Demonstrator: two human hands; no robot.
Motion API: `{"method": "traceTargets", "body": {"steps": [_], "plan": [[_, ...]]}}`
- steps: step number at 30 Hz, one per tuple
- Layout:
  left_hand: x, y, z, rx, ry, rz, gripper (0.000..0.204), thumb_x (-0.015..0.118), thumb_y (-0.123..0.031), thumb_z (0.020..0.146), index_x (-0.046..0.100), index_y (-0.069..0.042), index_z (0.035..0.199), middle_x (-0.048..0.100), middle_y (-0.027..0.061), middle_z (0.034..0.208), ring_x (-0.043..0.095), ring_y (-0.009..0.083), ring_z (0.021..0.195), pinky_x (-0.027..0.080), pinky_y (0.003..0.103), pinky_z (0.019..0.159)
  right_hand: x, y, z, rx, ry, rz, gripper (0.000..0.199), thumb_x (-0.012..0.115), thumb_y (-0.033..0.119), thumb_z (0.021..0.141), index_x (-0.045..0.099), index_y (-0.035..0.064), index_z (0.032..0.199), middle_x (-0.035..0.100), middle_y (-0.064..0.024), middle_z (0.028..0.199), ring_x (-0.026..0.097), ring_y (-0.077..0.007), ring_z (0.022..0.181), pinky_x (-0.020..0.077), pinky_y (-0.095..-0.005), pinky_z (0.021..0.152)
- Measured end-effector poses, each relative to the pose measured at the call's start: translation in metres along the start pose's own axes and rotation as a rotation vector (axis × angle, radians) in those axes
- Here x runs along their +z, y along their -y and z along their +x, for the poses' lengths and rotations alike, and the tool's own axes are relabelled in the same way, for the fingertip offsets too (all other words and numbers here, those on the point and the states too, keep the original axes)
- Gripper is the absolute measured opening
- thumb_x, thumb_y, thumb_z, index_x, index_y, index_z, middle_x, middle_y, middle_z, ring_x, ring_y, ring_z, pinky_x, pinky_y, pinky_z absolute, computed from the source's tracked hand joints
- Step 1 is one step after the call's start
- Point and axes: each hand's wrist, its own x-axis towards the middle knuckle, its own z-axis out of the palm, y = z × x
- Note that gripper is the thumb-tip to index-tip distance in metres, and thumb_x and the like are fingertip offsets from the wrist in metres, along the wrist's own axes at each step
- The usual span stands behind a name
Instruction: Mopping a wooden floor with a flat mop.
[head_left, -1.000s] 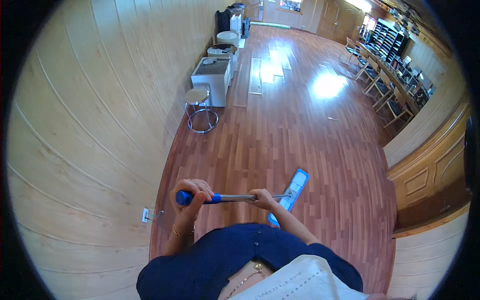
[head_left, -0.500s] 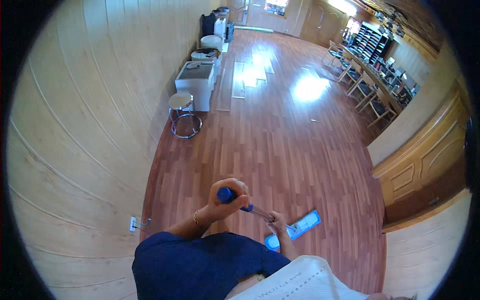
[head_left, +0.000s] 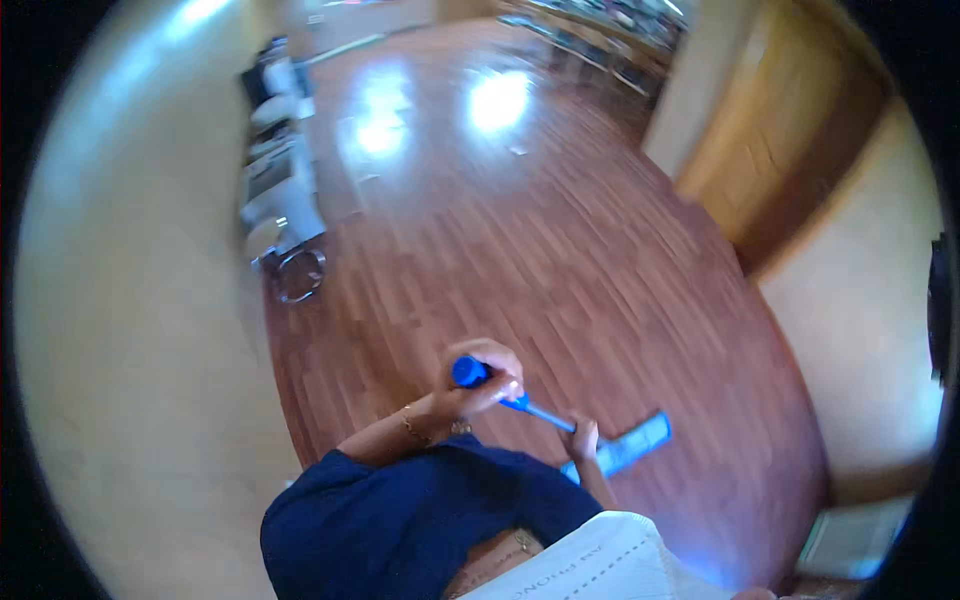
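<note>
A flat mop with a thin pole [head_left: 549, 415] slants across in front of my body. Wrapped around the blue grip at its upper end is my left hand [head_left: 490, 385], a bracelet on the wrist. Lower down the pole, my right hand [head_left: 581, 438] is closed on it just above the light blue mop head [head_left: 640, 440]. That flat, rectangular head lies on the wood floor [head_left: 440, 260], partly hidden behind my right hand and forearm.
Along the left wall stand a round stool [head_left: 285, 262] and a white cabinet [head_left: 285, 190], with other items behind. A wooden door [head_left: 770, 130] is on the right. Chairs and a long desk [head_left: 610, 45] line the far right. A pale flat object [head_left: 855, 540] sits at lower right.
The view has swung right and blurred, so the stool and door appear further left. Both hands still grip the mop, and its head shows slightly further right and higher.
</note>
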Motion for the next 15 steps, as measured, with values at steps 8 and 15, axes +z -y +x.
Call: {"method": "traceTargets", "body": {"steps": [8, 15], "plan": [[0.052, 0.006, 0.014, -0.015, 0.252, -0.165, 0.011, 0.059, -0.015, 0.089, 0.054, -0.006, 0.086, 0.063, 0.0086, 0.07, 0.061, 0.0228, 0.066, 0.047, 0.038, 0.066, -0.07, 0.032, -0.038, 0.351, -0.018, -0.062, 0.01, 0.06, 0.007, 0.06, 0.062, 0.0069, 0.069, 0.06, -0.0197, 0.068, 0.058, -0.0419, 0.069, 0.0457, -0.0494, 0.063], [0.117, 0.016, 0.015, -0.138, 0.47, -0.259, 0.012, 0.066, -0.008, 0.085, 0.054, -0.005, 0.081, 0.064, 0.0107, 0.073, 0.063, 0.0233, 0.07, 0.05, 0.039, 0.067, -0.12, 0.056, -0.119, 0.576, -0.195, -0.159, 0.027, 0.071, 0.025, 0.077, 0.059, 0.0053, 0.063, 0.058, -0.0149, 0.062, 0.059, -0.0372, 0.065, 0.0441, -0.0451, 0.06]]}}
